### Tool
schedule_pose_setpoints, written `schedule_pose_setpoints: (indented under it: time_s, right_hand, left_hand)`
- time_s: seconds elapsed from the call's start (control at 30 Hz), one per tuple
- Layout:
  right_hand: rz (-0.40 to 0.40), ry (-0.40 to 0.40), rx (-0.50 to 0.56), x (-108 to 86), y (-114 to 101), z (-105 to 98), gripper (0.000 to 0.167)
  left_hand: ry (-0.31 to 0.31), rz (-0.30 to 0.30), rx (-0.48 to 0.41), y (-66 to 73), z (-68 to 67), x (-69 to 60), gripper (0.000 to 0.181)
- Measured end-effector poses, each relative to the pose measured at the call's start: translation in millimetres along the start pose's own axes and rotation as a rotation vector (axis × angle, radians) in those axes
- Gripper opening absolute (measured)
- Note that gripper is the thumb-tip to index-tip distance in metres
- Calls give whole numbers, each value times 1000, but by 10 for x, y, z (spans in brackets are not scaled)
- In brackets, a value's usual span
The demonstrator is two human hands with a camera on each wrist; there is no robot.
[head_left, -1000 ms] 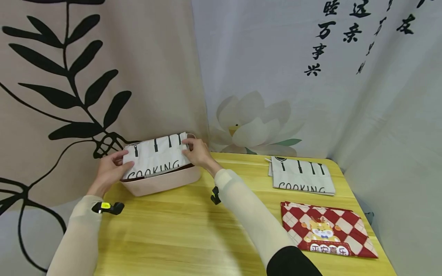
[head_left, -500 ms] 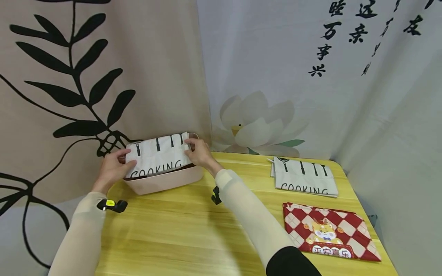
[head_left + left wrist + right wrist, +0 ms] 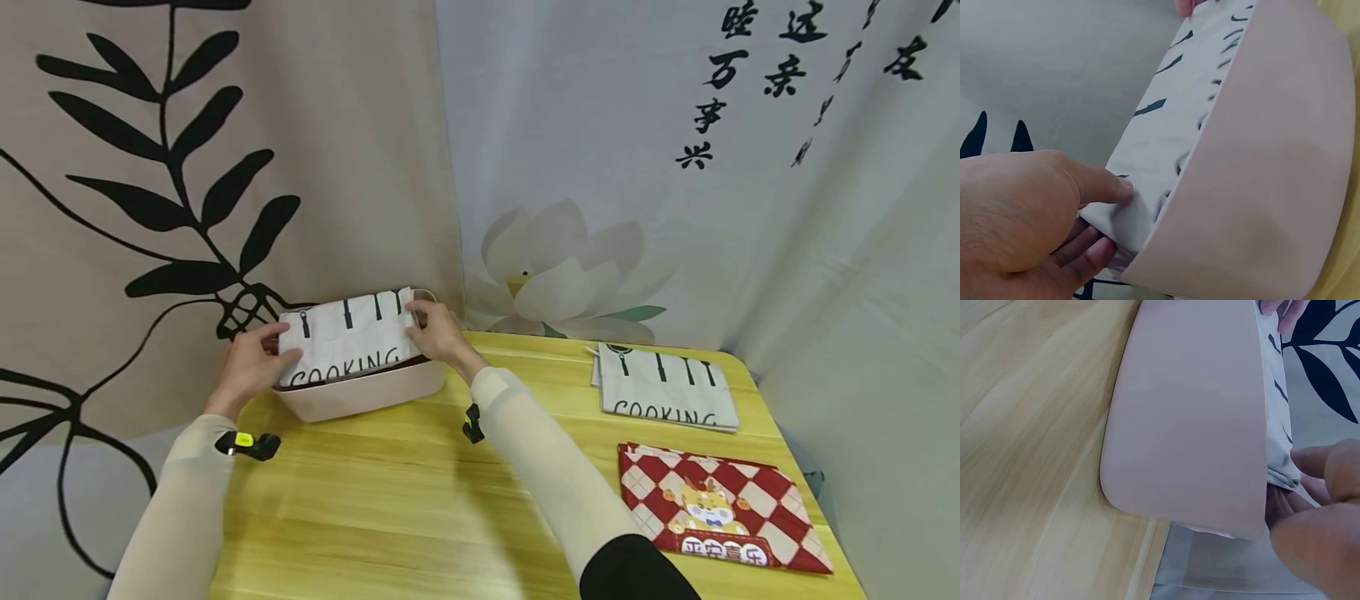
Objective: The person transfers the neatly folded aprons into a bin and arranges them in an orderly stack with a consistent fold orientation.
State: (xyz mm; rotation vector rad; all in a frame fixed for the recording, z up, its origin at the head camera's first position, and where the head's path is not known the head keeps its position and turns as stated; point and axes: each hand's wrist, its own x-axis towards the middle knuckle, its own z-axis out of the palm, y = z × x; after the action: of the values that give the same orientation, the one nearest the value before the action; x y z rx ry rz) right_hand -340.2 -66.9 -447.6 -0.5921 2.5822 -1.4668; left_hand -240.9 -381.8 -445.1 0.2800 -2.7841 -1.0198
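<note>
A folded white apron (image 3: 348, 337), printed with "COOKING" and dark utensils, sits in the mouth of a pale pink bin (image 3: 363, 392) at the table's back left. My left hand (image 3: 255, 367) pinches the apron's left end; in the left wrist view its thumb (image 3: 1107, 186) lies on top with fingers beneath. At the opposite end, my right hand (image 3: 441, 335) grips the apron between thumb and fingers. Some fingertips of the right hand (image 3: 1322, 500) are hidden behind the bin's rim in the right wrist view. What lies under the apron in the bin is hidden.
Another folded "COOKING" apron (image 3: 667, 387) lies at the back right of the wooden table (image 3: 360, 500). In front of it is a folded red-and-cream checked cloth (image 3: 723, 508) with a cartoon animal. Printed curtains (image 3: 360, 167) hang directly behind the table.
The head view has shifted slightly, so everything appears a little further right. Both hands keep their hold on the apron, with hardly any movement against the bin.
</note>
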Motion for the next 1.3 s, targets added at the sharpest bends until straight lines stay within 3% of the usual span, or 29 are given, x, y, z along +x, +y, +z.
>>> schedule_pose_setpoints:
  time_s: [0.57, 0.93, 1.3]
  right_hand:
    - [-9, -26, 1, -32, 28, -51, 58]
    - [-56, -55, -2, -111, 58, -118, 62]
    - [-110, -71, 20, -273, 145, -324, 65]
  left_hand:
    - [-70, -12, -39, 21, 57, 14, 75]
    - [-112, 64, 10, 104, 164, 0, 77]
    - [-143, 192, -25, 202, 299, 1, 78]
